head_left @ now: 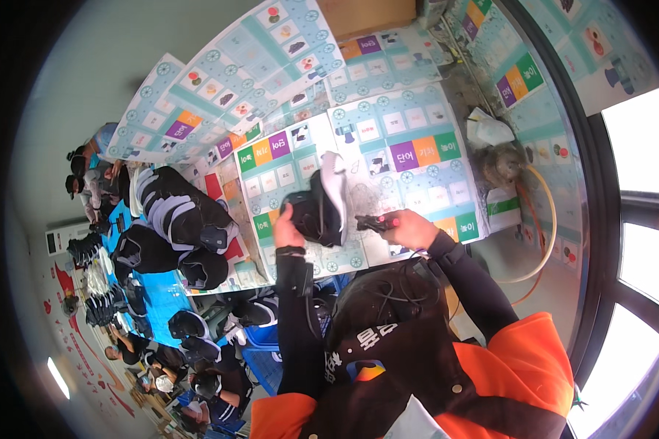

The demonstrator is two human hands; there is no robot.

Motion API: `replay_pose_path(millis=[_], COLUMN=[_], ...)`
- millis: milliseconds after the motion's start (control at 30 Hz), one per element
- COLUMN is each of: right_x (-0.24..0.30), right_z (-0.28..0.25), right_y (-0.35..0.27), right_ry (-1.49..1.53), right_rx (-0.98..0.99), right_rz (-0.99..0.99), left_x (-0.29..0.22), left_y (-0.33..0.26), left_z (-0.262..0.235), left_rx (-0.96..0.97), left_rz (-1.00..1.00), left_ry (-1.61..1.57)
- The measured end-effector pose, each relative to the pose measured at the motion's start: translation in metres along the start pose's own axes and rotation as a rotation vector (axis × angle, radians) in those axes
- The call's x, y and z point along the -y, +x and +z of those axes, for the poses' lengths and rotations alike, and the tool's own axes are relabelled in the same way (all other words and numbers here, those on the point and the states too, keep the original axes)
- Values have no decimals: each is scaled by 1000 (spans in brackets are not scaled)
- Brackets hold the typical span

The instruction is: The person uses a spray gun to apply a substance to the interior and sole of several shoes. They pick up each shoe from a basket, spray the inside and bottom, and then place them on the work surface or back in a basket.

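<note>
- Piled black-and-white shoes (179, 212) lie to your left on the printed paper-covered table (417, 146); a crumpled white bag (487, 130) sits far right.
- Your left hand (287, 228) clasps the black shoe with a white sole (322, 205), raised above the table.
- Your right hand (410, 228) is closed round a dark red-tipped tool (377, 222), its tip just beside the shoe.

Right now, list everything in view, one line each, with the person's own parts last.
Shoe: one, black with white sole, held up at centre.
Small tool: one, dark with red, right of the shoe.
Printed sheets: several, pale teal with coloured squares, covering the work surface.
Piled shoes: many, black and white, left of centre.
Crates: blue, lower left.
Hose: one, pale, curved, right.
Co-workers: a few, far left.
Left hand: holding the shoe.
Right hand: gripping the small tool.
</note>
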State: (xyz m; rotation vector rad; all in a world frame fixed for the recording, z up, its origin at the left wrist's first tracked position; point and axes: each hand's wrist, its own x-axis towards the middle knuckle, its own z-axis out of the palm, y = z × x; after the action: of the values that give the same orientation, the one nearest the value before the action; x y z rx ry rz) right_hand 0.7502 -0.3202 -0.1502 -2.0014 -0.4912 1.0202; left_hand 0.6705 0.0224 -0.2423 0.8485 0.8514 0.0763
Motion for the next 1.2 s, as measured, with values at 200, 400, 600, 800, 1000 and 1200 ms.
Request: replay_pose_path(millis=[200, 400, 600, 800, 1000, 1200], right_x=[-6, -27, -41, -36, -36, -35], right_z=[1, 29, 32, 36, 35, 45], right_y=[-4, 30, 30, 34, 39, 38], right_ry=[299, -97, -50, -55, -123, -78], right_rx=[-152, -251, -269, -317, -273, -330], right_rz=[-149, -128, -132, -135, -186, -123], left_x=[-20, 15, 5, -4, -10, -13], left_y=[-2, 11, 7, 6, 6, 5], left_z=[-2, -21, -14, -25, -10, -6], left_rx=[258, 204, 169, 141, 109, 66], left_rz=[108, 19, -22, -63, -47, -45], left_ry=[35, 22, 87, 182, 313, 382])
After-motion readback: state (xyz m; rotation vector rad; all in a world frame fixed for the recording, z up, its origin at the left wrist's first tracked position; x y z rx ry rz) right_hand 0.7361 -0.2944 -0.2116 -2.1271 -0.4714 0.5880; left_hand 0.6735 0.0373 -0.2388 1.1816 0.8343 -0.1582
